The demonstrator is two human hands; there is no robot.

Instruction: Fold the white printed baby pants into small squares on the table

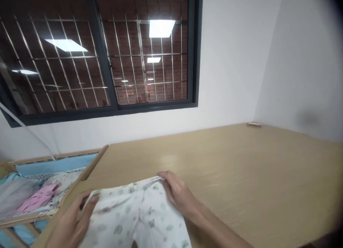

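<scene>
A pair of white baby pants with a small green and grey print is stretched by its waistband above the wooden tabletop. My left hand grips the left corner of the waistband, thumb in front. The right corner is pinched between the thumb and fingers of my right hand. A centre seam runs down the cloth, and a small dark gap shows at the bottom, between the legs. The lower ends of the legs fall outside the view.
A wooden crib with blue padding adjoins the tabletop on the left. Inside lie a pink cloth and pale fabrics. A small flat object rests at the far corner. Behind stand a white wall and a barred window.
</scene>
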